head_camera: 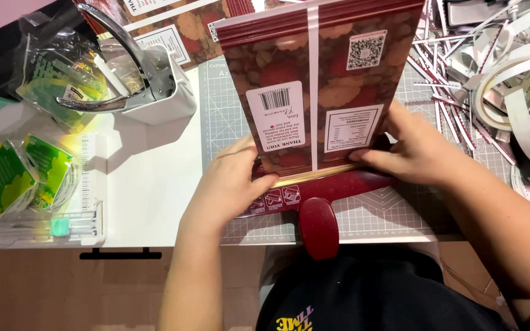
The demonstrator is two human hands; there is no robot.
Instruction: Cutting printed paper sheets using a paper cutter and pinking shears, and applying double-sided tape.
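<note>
A stack of dark red, leaf-patterned pouches (314, 79) with white labels lies on a grey-green cutting mat (216, 116). Its near edge sits in a dark red sealing tool (320, 202) with a rounded handle pointing toward me. My left hand (231, 178) presses on the lower left corner of the stack. My right hand (415, 150) grips its lower right edge, fingers pointing left along the bottom.
A white tool with a curved metal lever (148, 86) stands at the left, clear bags with green-yellow packets (13, 175) beside it. Paper strips and rolls of white tape (510, 79) pile up at the right. More printed pouches (173, 30) lie at the back.
</note>
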